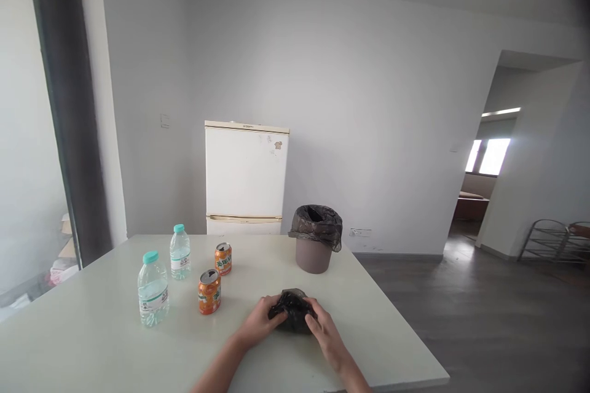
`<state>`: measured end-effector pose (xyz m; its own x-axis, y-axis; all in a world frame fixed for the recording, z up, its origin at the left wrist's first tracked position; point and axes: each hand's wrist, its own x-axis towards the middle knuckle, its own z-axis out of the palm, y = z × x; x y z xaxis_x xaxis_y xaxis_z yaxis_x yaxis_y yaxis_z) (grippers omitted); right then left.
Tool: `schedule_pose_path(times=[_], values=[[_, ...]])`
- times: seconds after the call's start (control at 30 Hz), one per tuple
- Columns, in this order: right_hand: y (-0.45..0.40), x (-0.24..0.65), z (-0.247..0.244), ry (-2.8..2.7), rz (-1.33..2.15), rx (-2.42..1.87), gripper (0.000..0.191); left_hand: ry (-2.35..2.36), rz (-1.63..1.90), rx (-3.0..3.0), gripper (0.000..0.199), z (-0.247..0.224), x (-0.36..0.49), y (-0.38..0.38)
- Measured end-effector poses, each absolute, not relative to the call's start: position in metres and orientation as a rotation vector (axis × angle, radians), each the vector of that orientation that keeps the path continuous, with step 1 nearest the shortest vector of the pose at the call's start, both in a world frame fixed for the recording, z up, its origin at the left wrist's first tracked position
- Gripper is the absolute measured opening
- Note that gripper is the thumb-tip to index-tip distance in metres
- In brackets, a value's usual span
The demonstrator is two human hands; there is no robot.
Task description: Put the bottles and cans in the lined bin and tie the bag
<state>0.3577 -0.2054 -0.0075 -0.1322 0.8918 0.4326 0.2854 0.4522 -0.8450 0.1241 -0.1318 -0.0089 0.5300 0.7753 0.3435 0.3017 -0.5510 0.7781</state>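
Observation:
A crumpled black plastic bag is bunched up low over the front part of the pale table. My left hand grips its left side, with the thumb across the front. On the right side my right hand grips it too, fingers and thumb curled around the plastic. What the bag may contain is hidden. Behind it stands a brown trash bin lined with a dark bag. Left of my hands are two orange soda cans, both upright.
Two clear water bottles with teal caps stand at the table's left. A white refrigerator is behind the table. The table's right edge drops to a dark wood floor, with a metal rack by the doorway.

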Motion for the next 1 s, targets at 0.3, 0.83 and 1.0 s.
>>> schedule_pose_path(times=[0.3,0.83,1.0], values=[[-0.195,0.355,-0.019,-1.616,0.684,-1.170,0.041,0.796,0.955,1.862,0.042,-0.003,0.128,-0.133],[-0.191,0.355,-0.030,-1.767,0.084,-1.306,0.038,0.864,0.869,2.225,0.029,-0.010,0.130,-0.128],[-0.191,0.351,-0.034,-1.825,-0.070,-1.514,0.040,1.028,0.824,2.446,0.032,-0.012,0.129,-0.132]])
